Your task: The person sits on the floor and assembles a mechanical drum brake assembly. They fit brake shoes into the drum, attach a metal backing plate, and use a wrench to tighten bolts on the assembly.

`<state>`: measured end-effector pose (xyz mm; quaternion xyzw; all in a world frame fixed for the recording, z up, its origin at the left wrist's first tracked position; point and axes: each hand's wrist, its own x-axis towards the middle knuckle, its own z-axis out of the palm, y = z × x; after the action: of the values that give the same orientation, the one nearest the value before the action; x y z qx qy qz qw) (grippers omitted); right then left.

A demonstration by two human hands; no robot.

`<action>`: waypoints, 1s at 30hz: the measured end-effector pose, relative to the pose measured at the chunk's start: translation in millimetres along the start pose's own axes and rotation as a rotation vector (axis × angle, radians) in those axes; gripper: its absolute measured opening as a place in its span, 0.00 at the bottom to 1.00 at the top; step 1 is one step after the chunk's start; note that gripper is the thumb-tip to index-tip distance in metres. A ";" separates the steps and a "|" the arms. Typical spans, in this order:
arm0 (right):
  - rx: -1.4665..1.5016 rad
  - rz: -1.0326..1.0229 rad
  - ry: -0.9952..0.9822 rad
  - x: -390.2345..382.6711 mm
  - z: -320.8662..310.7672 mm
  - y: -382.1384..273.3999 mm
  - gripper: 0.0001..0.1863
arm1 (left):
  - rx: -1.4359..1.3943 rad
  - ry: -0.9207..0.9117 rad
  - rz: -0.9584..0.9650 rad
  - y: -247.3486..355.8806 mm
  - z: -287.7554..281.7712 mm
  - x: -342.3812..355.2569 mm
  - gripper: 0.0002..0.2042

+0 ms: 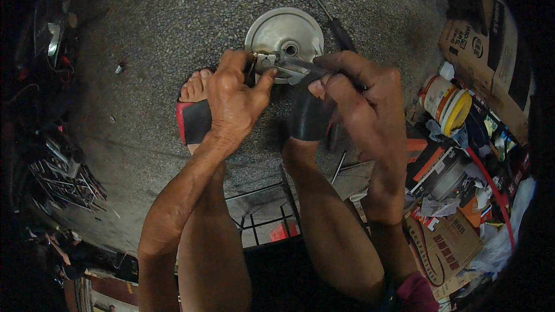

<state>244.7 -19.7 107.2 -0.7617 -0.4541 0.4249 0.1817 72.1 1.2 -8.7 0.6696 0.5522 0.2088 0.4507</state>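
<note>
A round silvery metal disc (pixel 277 26) with a raised centre hole lies on the floor between my feet; it looks like a drum brake plate. Over its near edge, my left hand (pixel 234 89) pinches a small shiny metal part (pixel 266 61) between thumb and fingers. My right hand (pixel 361 84) is closed round a slim, flat grey tool (pixel 302 66), whose tip points left and meets or nearly meets the small part. Motion blurs this hand and the tool, so its exact kind is unclear. My fingers and the tool cover part of the disc's near side.
A thin rod with a black handle (pixel 341 34) lies beyond the disc. To the right are cardboard boxes (pixel 462 46), a yellow-lidded tub (pixel 457 110) and a red hose (pixel 491 182). Several metal tools (pixel 72 179) lie at left. A black wire rack (pixel 260 222) stands between my legs.
</note>
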 end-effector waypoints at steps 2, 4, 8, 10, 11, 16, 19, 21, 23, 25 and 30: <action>0.027 0.024 -0.007 2.0 -2.2 -0.1 0.11 | -0.030 -0.011 -0.018 -1.7 0.5 -0.2 0.13; 0.073 0.032 -0.002 2.7 -3.3 -0.7 0.12 | -0.056 -0.024 -0.046 -1.1 -0.2 -0.8 0.13; 0.127 0.060 -0.006 3.7 -7.1 -1.8 0.13 | -0.042 -0.017 -0.024 -0.6 -0.9 -0.3 0.13; 0.107 0.072 -0.035 4.3 -8.0 -0.9 0.13 | -0.056 -0.010 -0.008 -5.1 1.4 -0.3 0.13; 0.125 0.099 -0.019 3.5 -6.3 -1.1 0.13 | -0.055 -0.009 -0.004 -5.5 1.5 -0.1 0.13; 0.103 0.059 -0.027 4.6 -2.4 0.7 0.13 | -0.048 -0.038 -0.056 0.3 -0.7 1.3 0.13; 0.057 -0.061 0.058 -0.9 2.8 7.1 0.11 | -0.018 -0.037 -0.053 0.4 -2.5 1.1 0.14; 0.148 0.081 0.071 -4.2 3.3 -2.8 0.11 | -0.007 -0.041 -0.055 5.1 -3.8 2.1 0.14; 0.197 0.147 0.076 -4.2 2.9 -7.7 0.10 | -0.010 -0.038 -0.043 4.9 -3.5 2.0 0.14; 0.168 0.086 0.070 -2.4 2.2 -7.0 0.10 | -0.026 -0.025 -0.017 -0.1 -1.4 1.0 0.14; 0.145 0.105 -0.055 1.7 0.3 0.7 0.12 | -0.030 -0.033 -0.030 -1.3 0.1 1.1 0.14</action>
<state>245.2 -18.7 105.7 -0.7574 -0.3863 0.4863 0.2015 71.7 2.2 -10.1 0.6578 0.5515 0.1995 0.4727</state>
